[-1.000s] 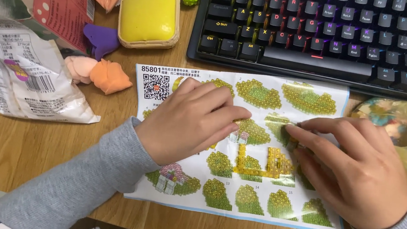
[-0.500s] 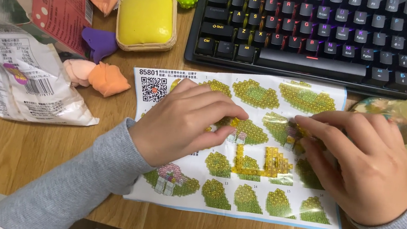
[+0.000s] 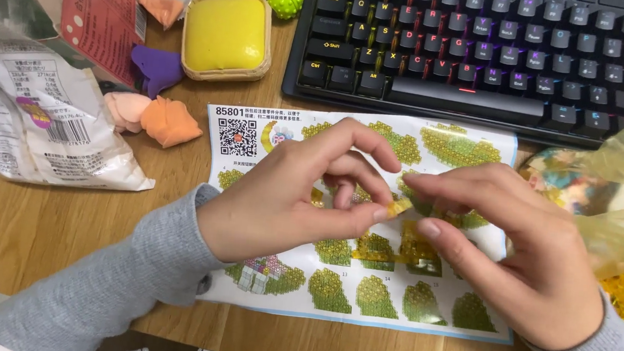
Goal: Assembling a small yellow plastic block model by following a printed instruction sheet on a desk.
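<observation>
Tiny yellow building block (image 3: pixel 399 206) sits pinched between the thumb and fingertips of the left hand (image 3: pixel 302 197), raised just above a printed instruction sheet (image 3: pixel 472 148) on the wooden desk (image 3: pixel 36 227). Beside it, the right hand (image 3: pixel 516 253) touches the block with thumb and forefinger closed in. A black keyboard (image 3: pixel 489 48) lies beyond.

Glossy paper instruction sheet (image 3: pixel 435 145); matt wood table (image 3: pixel 44 227); crinkly plastic bag (image 3: pixel 38 121).
</observation>
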